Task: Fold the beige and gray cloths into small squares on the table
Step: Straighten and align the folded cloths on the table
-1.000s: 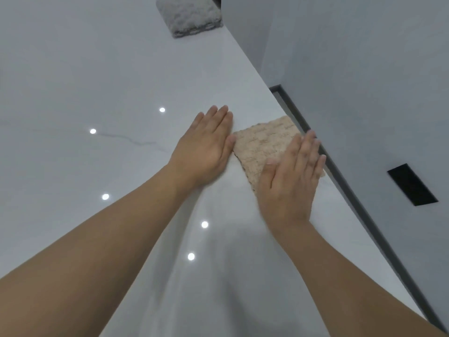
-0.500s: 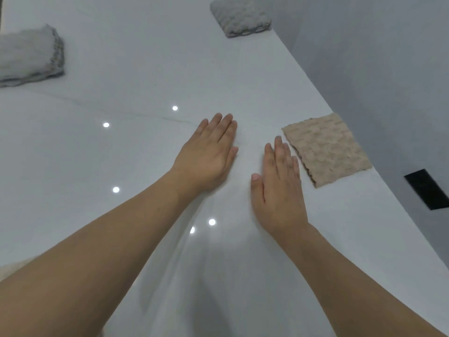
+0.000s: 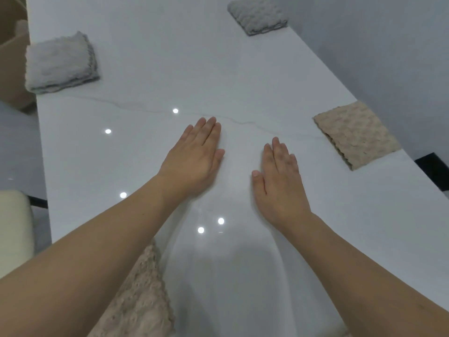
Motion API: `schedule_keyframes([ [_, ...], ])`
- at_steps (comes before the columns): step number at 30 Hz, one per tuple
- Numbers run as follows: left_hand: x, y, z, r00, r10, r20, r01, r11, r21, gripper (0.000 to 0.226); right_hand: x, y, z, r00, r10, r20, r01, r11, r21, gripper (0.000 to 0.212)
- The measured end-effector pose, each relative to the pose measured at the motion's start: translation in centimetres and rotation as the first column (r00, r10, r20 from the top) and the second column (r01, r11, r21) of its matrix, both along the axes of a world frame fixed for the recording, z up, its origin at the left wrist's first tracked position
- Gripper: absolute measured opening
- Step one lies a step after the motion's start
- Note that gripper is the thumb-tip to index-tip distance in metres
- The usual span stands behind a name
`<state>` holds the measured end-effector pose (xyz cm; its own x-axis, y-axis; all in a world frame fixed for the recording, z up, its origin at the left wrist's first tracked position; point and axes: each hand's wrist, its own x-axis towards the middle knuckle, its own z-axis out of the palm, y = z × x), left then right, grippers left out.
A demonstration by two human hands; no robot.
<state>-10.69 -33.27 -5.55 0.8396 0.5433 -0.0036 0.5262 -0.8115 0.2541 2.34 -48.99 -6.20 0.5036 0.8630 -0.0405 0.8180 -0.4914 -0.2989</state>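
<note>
No text, label, brand, number or sign could be read anywhere in the frame. The cloths (image 3: 356,133) at right, upper left and top, and the table (image 3: 218,69), bore no writing.

free: table (image 3: 243,69) centre | blocked: folded beige cloth (image 3: 356,135) right edge

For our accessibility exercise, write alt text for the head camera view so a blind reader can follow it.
Two open hands, left hand and right hand, lie flat on a glossy white table, holding nothing. Folded squares sit around them: a beige cloth at the right edge, two gray cloths farther off, and another beige cloth under the left forearm.
</note>
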Motion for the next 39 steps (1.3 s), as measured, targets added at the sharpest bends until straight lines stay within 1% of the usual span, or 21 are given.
schedule_keyframes([
  [3,-0.5,0.4,-0.6,1.0,-0.01,0.01,0.01,1.0,-0.007,0.059,-0.6,0.4,-0.4,1.0,0.002,0.004,-0.002,1.0,0.01,0.068],
  [6,-0.7,1.4,-0.8,0.999,-0.006,0.038,0.007,1.0,-0.025,0.059,-1.1,1.0,-0.5,1.0,0.011,0.01,-0.011,1.0,0.021,0.067],
  [10,-1.8,2.5,-0.9,0.998,-0.052,0.035,0.055,0.997,-0.062,0.058,-2.6,1.8,0.1,1.0,0.006,-0.008,-0.006,1.0,0.019,0.064],
  [12,-2.7,3.5,-0.6,0.995,-0.083,0.05,0.087,0.993,-0.076,0.058,-4.0,2.1,0.6,1.0,-0.022,-0.005,0.022,1.0,0.015,0.065],
  [17,-5.1,5.9,0.4,0.986,-0.139,0.095,0.145,0.988,-0.057,0.057,-8.1,3.0,1.6,0.994,-0.105,-0.009,0.105,0.994,0.013,0.063],
  [21,-7.2,7.4,0.1,0.974,-0.213,0.081,0.214,0.977,-0.006,0.062,-10.1,4.1,1.8,0.989,-0.143,-0.03,0.144,0.99,0.012,0.066],
  [23,-7.8,8.1,-0.2,0.972,-0.219,0.088,0.219,0.976,0.009,0.064,-10.4,4.7,1.6,0.989,-0.144,-0.031,0.145,0.989,0.017,0.067],
  [27,-8.4,9.2,-0.4,0.965,-0.243,0.098,0.241,0.97,0.027,0.065,-11.3,5.1,1.2,0.985,-0.17,-0.036,0.171,0.985,0.037,0.063],
  [29,-8.4,9.9,-0.6,0.959,-0.267,0.1,0.267,0.964,0.011,0.065,-12.0,5.7,0.9,0.98,-0.192,-0.053,0.193,0.981,0.017,0.06],
  [33,-9.1,12.2,-1.2,0.934,-0.345,0.095,0.346,0.938,0.005,0.066,-13.8,7.8,0.6,0.968,-0.246,-0.051,0.248,0.969,0.015,0.063],
  [36,-9.9,14.7,-1.2,0.927,-0.354,0.126,0.358,0.934,-0.013,0.064,-15.3,10.0,0.7,0.965,-0.257,-0.045,0.257,0.966,-0.003,0.066],
  [39,-10.6,17.1,-0.9,0.92,-0.367,0.137,0.369,0.929,0.01,0.063,-16.2,12.8,1.1,0.963,-0.267,-0.034,0.267,0.964,-0.004,0.065],
])
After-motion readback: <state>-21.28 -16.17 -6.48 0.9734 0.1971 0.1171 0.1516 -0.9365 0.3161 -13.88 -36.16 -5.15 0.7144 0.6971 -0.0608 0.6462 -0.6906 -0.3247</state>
